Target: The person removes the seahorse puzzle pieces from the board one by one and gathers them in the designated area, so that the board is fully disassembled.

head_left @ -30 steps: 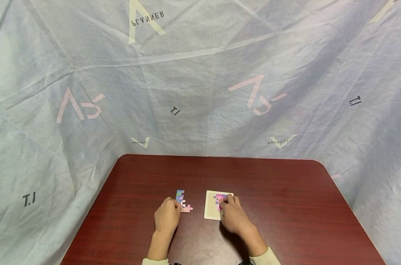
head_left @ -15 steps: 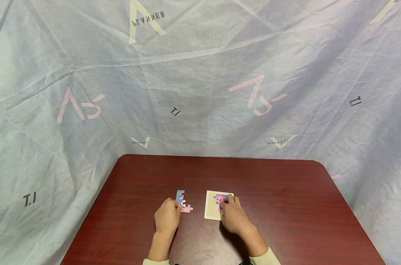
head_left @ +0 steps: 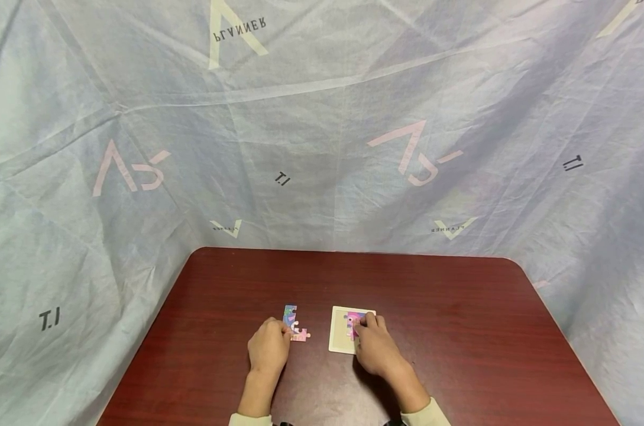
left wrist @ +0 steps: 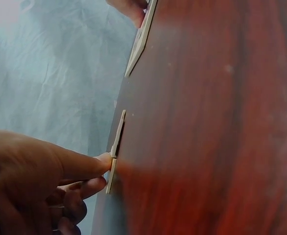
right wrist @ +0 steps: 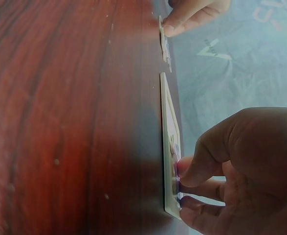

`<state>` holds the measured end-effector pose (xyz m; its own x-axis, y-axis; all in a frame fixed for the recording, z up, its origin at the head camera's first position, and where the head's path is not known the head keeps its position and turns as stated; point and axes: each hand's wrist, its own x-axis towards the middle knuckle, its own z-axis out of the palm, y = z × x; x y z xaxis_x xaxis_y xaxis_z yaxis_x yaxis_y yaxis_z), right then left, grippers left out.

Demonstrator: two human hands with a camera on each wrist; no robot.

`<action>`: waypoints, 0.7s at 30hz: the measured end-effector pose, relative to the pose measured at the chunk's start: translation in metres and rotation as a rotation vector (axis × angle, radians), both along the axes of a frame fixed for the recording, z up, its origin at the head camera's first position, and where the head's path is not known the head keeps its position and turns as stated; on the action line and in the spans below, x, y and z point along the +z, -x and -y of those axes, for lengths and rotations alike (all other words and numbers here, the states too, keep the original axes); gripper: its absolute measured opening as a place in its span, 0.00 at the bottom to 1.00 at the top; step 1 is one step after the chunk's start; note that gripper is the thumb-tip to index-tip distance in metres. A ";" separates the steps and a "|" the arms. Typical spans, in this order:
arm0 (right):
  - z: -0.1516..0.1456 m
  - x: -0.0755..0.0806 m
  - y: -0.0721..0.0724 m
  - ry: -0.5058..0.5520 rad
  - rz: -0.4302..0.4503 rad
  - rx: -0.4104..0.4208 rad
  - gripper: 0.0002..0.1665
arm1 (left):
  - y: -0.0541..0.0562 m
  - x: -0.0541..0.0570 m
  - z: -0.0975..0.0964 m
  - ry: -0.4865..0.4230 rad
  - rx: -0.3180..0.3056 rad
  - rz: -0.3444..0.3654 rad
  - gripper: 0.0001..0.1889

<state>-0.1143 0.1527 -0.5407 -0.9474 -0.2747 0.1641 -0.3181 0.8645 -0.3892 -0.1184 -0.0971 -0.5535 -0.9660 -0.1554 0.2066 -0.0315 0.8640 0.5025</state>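
Puzzle pieces [head_left: 300, 335] flat, knobbed, pink-blue; left hand [head_left: 269, 349] pinching some; right hand [head_left: 377, 348] touching others, grip unclear.

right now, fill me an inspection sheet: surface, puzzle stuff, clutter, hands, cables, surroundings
surface: dark red wood-grain table, rounded far corners
puzzle things: loose section left of the pale tray; pink section inside the tray, partly hidden
clutter: nothing seen
hands: left hand touches the loose section; right hand touches the pink section; whether either pinches is unclear
cables: nothing seen
surroundings: creased grey cloth behind and at both sides, with printed letters
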 end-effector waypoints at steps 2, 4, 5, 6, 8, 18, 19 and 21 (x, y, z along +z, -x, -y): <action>0.000 -0.002 -0.001 0.000 -0.025 0.004 0.20 | 0.000 0.000 0.000 0.003 0.002 0.003 0.06; 0.000 -0.004 -0.001 0.000 -0.055 0.009 0.19 | -0.001 0.000 0.000 0.006 0.002 0.004 0.05; -0.001 -0.004 -0.001 0.001 -0.058 0.010 0.19 | -0.001 0.000 0.000 0.006 0.002 0.002 0.05; -0.001 -0.004 -0.001 0.000 -0.060 0.009 0.19 | -0.001 0.000 -0.001 0.007 0.004 0.003 0.05; 0.000 -0.003 -0.001 0.004 -0.034 0.003 0.19 | -0.002 0.001 -0.002 0.006 0.008 -0.003 0.05; 0.001 0.002 0.000 -0.007 0.023 -0.007 0.20 | -0.004 0.001 -0.006 0.025 0.029 -0.028 0.08; 0.001 0.001 0.000 -0.008 0.024 -0.007 0.20 | -0.003 0.002 -0.006 0.027 0.029 -0.028 0.08; 0.001 0.001 0.000 -0.011 0.026 -0.007 0.20 | -0.003 0.002 -0.006 0.026 0.031 -0.019 0.08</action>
